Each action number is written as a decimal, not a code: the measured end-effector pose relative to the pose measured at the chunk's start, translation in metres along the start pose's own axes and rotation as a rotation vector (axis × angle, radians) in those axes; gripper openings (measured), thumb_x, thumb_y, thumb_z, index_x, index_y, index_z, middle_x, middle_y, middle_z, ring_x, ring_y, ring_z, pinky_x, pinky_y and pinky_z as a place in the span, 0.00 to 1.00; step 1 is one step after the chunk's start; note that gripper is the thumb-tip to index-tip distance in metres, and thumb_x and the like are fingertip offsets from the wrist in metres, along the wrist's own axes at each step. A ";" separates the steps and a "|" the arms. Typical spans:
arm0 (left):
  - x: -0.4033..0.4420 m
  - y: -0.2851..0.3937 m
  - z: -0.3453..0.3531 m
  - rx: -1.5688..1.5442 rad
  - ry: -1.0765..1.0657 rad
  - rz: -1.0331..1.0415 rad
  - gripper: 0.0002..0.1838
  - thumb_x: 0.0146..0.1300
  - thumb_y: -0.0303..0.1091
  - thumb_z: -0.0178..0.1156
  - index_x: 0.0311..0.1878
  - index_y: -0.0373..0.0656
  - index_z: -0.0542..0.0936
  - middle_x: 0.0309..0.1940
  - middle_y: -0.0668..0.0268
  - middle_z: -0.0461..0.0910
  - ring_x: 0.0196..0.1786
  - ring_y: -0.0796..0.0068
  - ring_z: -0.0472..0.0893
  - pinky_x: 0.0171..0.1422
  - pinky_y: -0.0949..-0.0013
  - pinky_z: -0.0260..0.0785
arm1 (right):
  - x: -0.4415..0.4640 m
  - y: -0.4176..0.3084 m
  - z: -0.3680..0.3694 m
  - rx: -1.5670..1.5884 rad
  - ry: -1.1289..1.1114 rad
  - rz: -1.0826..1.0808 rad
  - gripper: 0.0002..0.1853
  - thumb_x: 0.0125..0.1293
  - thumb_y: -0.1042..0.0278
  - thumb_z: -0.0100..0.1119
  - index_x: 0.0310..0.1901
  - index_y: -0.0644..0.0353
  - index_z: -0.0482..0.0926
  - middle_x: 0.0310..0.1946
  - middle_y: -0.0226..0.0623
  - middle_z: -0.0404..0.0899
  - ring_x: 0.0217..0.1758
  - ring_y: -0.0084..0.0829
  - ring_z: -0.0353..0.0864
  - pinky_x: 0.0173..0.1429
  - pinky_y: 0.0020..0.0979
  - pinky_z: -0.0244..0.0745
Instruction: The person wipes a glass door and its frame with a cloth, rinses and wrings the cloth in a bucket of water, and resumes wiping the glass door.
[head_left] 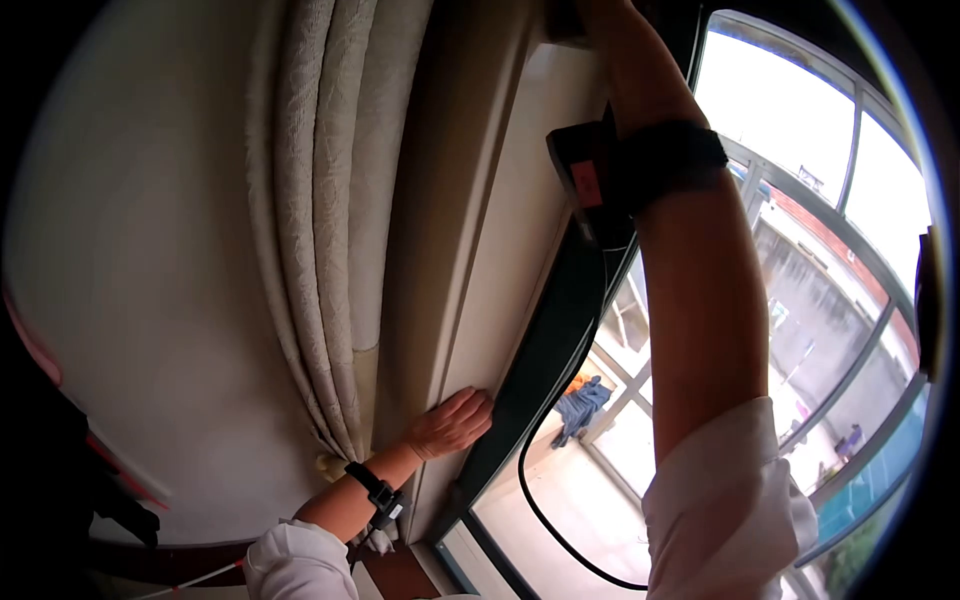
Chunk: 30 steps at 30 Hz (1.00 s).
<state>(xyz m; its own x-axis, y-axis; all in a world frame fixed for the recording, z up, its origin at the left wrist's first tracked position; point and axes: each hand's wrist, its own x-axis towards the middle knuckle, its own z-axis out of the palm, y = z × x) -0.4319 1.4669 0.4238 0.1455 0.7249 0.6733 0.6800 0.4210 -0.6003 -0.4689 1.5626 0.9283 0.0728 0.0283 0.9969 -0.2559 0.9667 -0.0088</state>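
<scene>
My left hand [455,425] rests on the cream window trim [500,240], its fingers lying bent at the edge beside the dark window frame [545,340]. It holds nothing that I can see. A black strap with a small device [378,495] is round that wrist. My right hand [640,65] reaches up to the top of the window; its fingers are cut off by the upper edge of the view. A black strap [675,160] carrying a dark box [580,170] with a red label circles my right wrist.
A pale gathered curtain [320,200] hangs left of the trim, before a plain wall [140,250]. A black cable [530,490] loops below the right wrist's box. Beyond the window are metal bars [850,215] and blue cloth [582,408].
</scene>
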 end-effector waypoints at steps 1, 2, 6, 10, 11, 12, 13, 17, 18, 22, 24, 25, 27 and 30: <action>0.001 0.000 -0.001 0.015 0.008 0.001 0.13 0.57 0.39 0.49 0.42 0.48 0.77 0.47 0.71 0.74 0.56 0.74 0.70 0.70 0.63 0.51 | -0.028 -0.006 -0.008 0.037 0.012 0.001 0.33 0.69 0.44 0.26 0.69 0.57 0.47 0.70 0.53 0.42 0.74 0.48 0.38 0.73 0.44 0.33; 0.001 0.001 -0.001 0.010 0.008 0.001 0.13 0.58 0.39 0.49 0.42 0.48 0.77 0.46 0.71 0.74 0.55 0.74 0.71 0.69 0.63 0.53 | -0.055 -0.010 -0.014 0.030 -0.003 0.012 0.33 0.69 0.44 0.26 0.69 0.57 0.47 0.70 0.53 0.42 0.74 0.48 0.38 0.73 0.44 0.33; 0.001 0.001 -0.003 -0.080 0.050 0.009 0.09 0.55 0.38 0.51 0.37 0.49 0.78 0.45 0.70 0.75 0.54 0.72 0.71 0.71 0.61 0.52 | -0.157 -0.024 -0.030 0.032 0.009 0.060 0.30 0.69 0.48 0.33 0.67 0.58 0.54 0.67 0.53 0.50 0.72 0.48 0.46 0.71 0.47 0.39; 0.000 -0.004 -0.007 -0.193 0.093 0.051 0.11 0.57 0.39 0.52 0.40 0.50 0.78 0.48 0.71 0.74 0.56 0.72 0.70 0.71 0.60 0.50 | -0.239 -0.026 -0.048 0.083 -0.126 0.105 0.33 0.70 0.46 0.32 0.69 0.59 0.46 0.69 0.57 0.42 0.73 0.54 0.39 0.73 0.46 0.37; -0.009 0.001 0.009 -0.384 0.110 0.028 0.12 0.56 0.39 0.55 0.42 0.48 0.78 0.49 0.69 0.73 0.56 0.72 0.70 0.69 0.60 0.54 | -0.255 -0.026 -0.054 0.072 -0.160 0.131 0.32 0.71 0.49 0.32 0.69 0.60 0.46 0.69 0.57 0.40 0.72 0.55 0.39 0.73 0.46 0.36; -0.015 0.002 0.004 -0.388 0.101 0.022 0.12 0.56 0.39 0.55 0.42 0.48 0.78 0.49 0.69 0.73 0.56 0.72 0.70 0.69 0.60 0.54 | -0.272 -0.026 -0.059 0.076 -0.168 0.139 0.32 0.71 0.49 0.32 0.69 0.60 0.46 0.69 0.57 0.40 0.72 0.55 0.39 0.73 0.46 0.36; -0.019 0.003 0.000 -0.498 0.024 0.019 0.13 0.55 0.38 0.57 0.43 0.48 0.78 0.48 0.69 0.73 0.54 0.71 0.70 0.67 0.59 0.56 | -0.288 -0.026 -0.064 0.088 -0.231 0.180 0.32 0.71 0.50 0.33 0.69 0.61 0.46 0.69 0.58 0.39 0.72 0.55 0.39 0.73 0.47 0.36; -0.038 0.005 -0.040 -0.513 0.003 0.167 0.08 0.51 0.35 0.60 0.35 0.48 0.76 0.41 0.71 0.72 0.48 0.72 0.72 0.60 0.62 0.63 | -0.346 -0.028 -0.079 0.096 -0.368 0.238 0.31 0.70 0.55 0.38 0.68 0.65 0.46 0.68 0.61 0.41 0.71 0.58 0.40 0.72 0.49 0.39; -0.045 0.008 -0.056 -0.504 -0.016 0.207 0.05 0.52 0.35 0.60 0.32 0.49 0.74 0.39 0.71 0.71 0.47 0.73 0.72 0.59 0.63 0.63 | -0.362 -0.029 -0.083 0.099 -0.388 0.247 0.31 0.70 0.55 0.38 0.68 0.65 0.46 0.68 0.61 0.41 0.71 0.58 0.40 0.72 0.49 0.39; -0.037 -0.022 -0.119 -0.309 0.122 -0.096 0.06 0.51 0.31 0.58 0.30 0.53 0.71 0.36 0.74 0.71 0.45 0.75 0.73 0.52 0.65 0.62 | -0.429 -0.037 -0.096 0.088 -0.472 0.323 0.31 0.68 0.60 0.43 0.67 0.68 0.48 0.65 0.64 0.46 0.68 0.63 0.45 0.70 0.50 0.44; -0.021 -0.045 -0.136 -0.242 0.226 -0.183 0.06 0.50 0.29 0.58 0.31 0.52 0.73 0.36 0.74 0.72 0.44 0.75 0.74 0.52 0.64 0.61 | -0.465 -0.042 -0.104 0.102 -0.496 0.373 0.31 0.68 0.61 0.44 0.66 0.69 0.49 0.64 0.65 0.47 0.67 0.64 0.47 0.69 0.51 0.45; -0.013 -0.056 -0.140 -0.208 0.243 -0.191 0.06 0.50 0.28 0.58 0.32 0.51 0.74 0.37 0.73 0.73 0.44 0.74 0.75 0.53 0.63 0.61 | -0.484 -0.045 -0.107 0.113 -0.511 0.416 0.31 0.68 0.61 0.44 0.65 0.70 0.49 0.64 0.66 0.48 0.66 0.65 0.48 0.69 0.51 0.46; 0.003 -0.072 -0.144 -0.100 0.273 -0.197 0.07 0.50 0.28 0.59 0.33 0.51 0.74 0.40 0.72 0.74 0.47 0.72 0.75 0.55 0.61 0.61 | -0.518 -0.054 -0.109 0.129 -0.530 0.477 0.31 0.68 0.60 0.44 0.65 0.72 0.50 0.63 0.66 0.48 0.66 0.66 0.48 0.68 0.51 0.46; 0.036 -0.089 -0.141 -0.048 0.303 -0.147 0.09 0.51 0.27 0.59 0.37 0.50 0.75 0.47 0.71 0.75 0.53 0.70 0.74 0.60 0.58 0.60 | -0.582 -0.066 -0.123 0.145 -0.603 0.629 0.32 0.66 0.61 0.47 0.63 0.75 0.50 0.62 0.68 0.49 0.65 0.68 0.46 0.68 0.50 0.47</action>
<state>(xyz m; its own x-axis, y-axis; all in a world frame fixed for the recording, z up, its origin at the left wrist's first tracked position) -0.3860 1.3791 0.5627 0.2457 0.4601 0.8532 0.7418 0.4774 -0.4710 -0.3762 1.5132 0.3395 -0.6332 0.3654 0.6824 -0.2002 0.7742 -0.6004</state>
